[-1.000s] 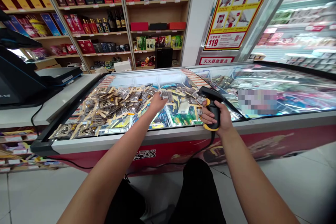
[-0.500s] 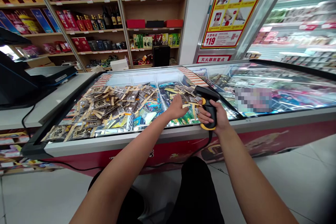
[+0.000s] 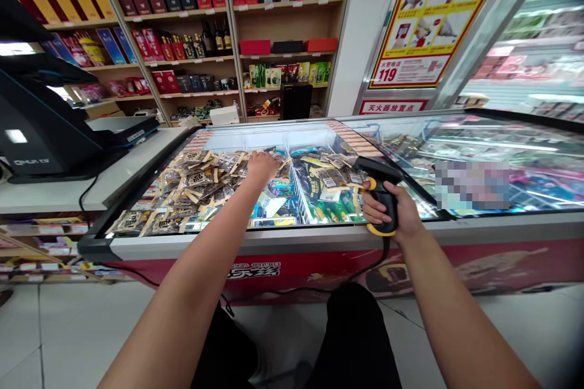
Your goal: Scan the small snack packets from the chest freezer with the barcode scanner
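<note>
My right hand (image 3: pixel 406 213) is wrapped round the grip of a black and yellow handheld barcode scanner (image 3: pixel 384 209), held upright over the front edge of a chest freezer (image 3: pixel 173 247). A cable hangs from the scanner's base. My left hand (image 3: pixel 263 167) reaches down onto a heap of small dark snack packets (image 3: pixel 198 179) with tan edges, spread over the left part of the freezer top. Its fingers point away and down among the packets; whether they grip one is hidden. More such packets (image 3: pixel 333 176) lie between my hands, above green and blue goods.
A counter (image 3: pixel 50 194) with a black till machine (image 3: pixel 41 127) stands at the left. Behind the freezer are shelves (image 3: pixel 287 6) of boxes and bottles. The scanner's cable (image 3: pixel 292 292) loops along the freezer's red front. Bright shelving (image 3: pixel 538 67) rises at the right.
My left hand has moved left from the packets near the scanner to the heap on the left. My right hand still holds the scanner. The view has turned slightly left.
</note>
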The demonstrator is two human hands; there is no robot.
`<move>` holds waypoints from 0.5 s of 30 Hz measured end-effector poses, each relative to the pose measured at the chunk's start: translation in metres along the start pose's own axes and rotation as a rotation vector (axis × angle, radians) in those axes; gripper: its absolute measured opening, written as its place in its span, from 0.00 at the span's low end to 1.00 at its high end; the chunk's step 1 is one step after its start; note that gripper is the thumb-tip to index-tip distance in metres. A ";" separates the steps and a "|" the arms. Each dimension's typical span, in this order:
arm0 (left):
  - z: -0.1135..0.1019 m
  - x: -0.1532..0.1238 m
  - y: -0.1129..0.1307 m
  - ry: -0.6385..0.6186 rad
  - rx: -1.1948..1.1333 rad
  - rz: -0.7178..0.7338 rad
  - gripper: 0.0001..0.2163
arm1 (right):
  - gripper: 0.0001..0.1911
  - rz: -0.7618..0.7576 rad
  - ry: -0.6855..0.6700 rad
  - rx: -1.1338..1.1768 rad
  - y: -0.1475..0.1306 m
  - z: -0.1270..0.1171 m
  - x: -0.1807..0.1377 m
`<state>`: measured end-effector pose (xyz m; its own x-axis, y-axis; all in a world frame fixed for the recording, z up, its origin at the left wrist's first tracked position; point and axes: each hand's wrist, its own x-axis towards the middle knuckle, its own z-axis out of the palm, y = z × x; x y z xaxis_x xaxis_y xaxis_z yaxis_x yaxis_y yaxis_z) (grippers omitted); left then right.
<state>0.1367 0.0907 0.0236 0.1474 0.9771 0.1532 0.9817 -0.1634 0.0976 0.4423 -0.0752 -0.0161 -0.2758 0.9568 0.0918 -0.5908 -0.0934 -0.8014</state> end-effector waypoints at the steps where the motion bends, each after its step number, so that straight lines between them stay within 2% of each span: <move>1: -0.001 0.003 -0.001 -0.018 0.012 0.011 0.28 | 0.14 0.004 0.007 0.000 0.000 0.000 0.000; 3: -0.003 0.006 -0.001 0.017 0.020 0.033 0.29 | 0.14 0.008 0.022 -0.003 0.000 0.001 -0.001; 7: -0.008 0.003 0.004 0.214 -0.083 0.134 0.31 | 0.14 0.015 0.046 -0.046 0.000 0.002 0.000; 10: -0.005 0.000 0.005 0.248 -0.391 0.270 0.27 | 0.14 0.051 0.051 -0.106 0.002 0.002 0.002; 12: 0.001 -0.002 0.006 0.233 -0.660 0.306 0.29 | 0.15 0.087 0.046 -0.165 0.004 0.001 0.004; 15: 0.013 -0.007 0.006 0.208 -1.015 0.182 0.41 | 0.20 0.140 0.038 -0.238 0.005 0.001 0.005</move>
<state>0.1431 0.0847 0.0102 0.1644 0.8994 0.4050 0.3712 -0.4368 0.8194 0.4369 -0.0713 -0.0192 -0.3110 0.9492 -0.0485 -0.3529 -0.1627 -0.9214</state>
